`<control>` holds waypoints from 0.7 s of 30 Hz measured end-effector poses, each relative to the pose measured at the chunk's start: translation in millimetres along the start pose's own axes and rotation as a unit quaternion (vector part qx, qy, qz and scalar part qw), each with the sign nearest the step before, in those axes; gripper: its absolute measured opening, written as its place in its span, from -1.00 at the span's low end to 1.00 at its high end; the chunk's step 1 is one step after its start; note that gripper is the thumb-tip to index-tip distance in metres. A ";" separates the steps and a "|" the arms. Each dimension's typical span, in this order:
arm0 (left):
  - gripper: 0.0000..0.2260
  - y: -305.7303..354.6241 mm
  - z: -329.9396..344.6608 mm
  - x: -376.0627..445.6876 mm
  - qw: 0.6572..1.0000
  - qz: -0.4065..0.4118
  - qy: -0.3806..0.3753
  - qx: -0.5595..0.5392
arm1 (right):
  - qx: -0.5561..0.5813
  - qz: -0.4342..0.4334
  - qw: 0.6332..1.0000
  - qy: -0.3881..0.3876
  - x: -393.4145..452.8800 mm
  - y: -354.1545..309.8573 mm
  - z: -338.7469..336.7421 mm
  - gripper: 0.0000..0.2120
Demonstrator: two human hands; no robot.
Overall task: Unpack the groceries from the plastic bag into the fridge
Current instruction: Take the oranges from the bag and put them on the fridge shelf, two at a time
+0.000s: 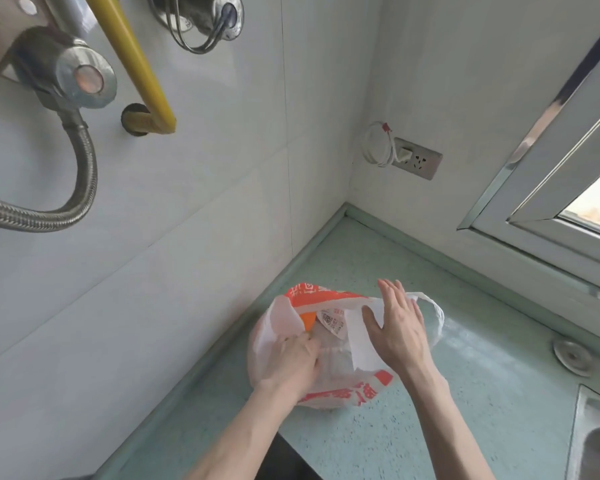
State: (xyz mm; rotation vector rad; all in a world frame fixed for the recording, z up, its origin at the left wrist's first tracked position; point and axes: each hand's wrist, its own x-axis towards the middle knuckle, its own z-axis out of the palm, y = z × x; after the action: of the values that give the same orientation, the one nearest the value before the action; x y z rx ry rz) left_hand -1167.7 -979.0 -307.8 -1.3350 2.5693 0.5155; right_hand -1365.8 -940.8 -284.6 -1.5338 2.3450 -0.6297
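- Pale green countertop [430,427], tiled corner at twelve o'clock.
- Digging left hand [291,362], fingers curled, into plastic bag [343,393]; grasp hidden.
- Spreading right hand [395,327] flat, holding nothing.
- Unpacking barely starting; groceries [333,322] all inside.

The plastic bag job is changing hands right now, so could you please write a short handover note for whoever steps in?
Left hand: reaching into the plastic bag, fingers curled among the groceries; what it grips is unclear.
Right hand: open, fingers straight, resting on the bag's right side.
The bag sits on the green countertop in the wall corner, mouth open; an orange item and a labelled packet show inside.
Done: bag opened.
Left: every grocery. The fridge is out of view.
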 end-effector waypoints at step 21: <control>-0.15 -72.1 -33.0 -41.1 0.925 -0.253 0.279 0.051 | -0.080 -0.024 0.995 -0.057 -0.5 -19.7 5.2 -0.33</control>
State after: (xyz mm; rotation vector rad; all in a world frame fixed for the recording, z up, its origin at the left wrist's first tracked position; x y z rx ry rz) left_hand -1085.6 -999.5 -279.2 -2.2607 2.4110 -0.1126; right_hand -1347.5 -948.2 -279.4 -1.6505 2.3267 -0.3623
